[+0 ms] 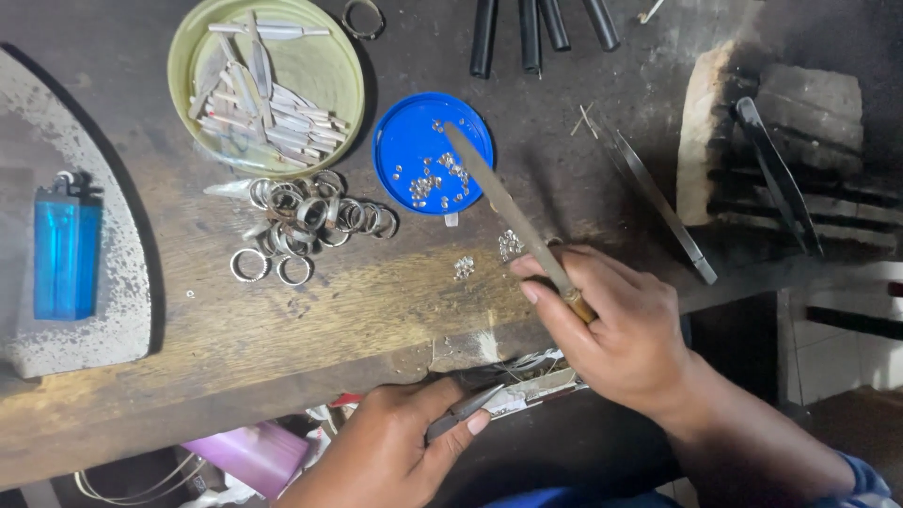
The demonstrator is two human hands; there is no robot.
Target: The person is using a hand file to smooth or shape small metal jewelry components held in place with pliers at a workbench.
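Fingers of our right hand (616, 325) clamp a flat steel file (513, 214) angled over the worn wooden bench's (357, 320) front edge; our left hand (395, 452) pinches grey tweezers (463, 412) shut below it.

Counted on the worn wooden bench (282, 329): one translucent blue plastic lighter (66, 249); one round pale-green dish (329, 66) heaped with thin silvery metal strips (254, 103), too many and too overlapped to number; one round blue plastic lid (404, 141) scattered with tiny silvery settings (428, 183), too small to number. One loose pile of metal rings (306, 221), well over a dozen, exact total unclear. Four black cylindrical tool handles (541, 28) at top edge. One long flat metal file (508, 212). Two pairs of steel tweezers (658, 202) lying flat. One charred soldering block (781, 150). Two hands: right hand (611, 320), left hand (386, 452).
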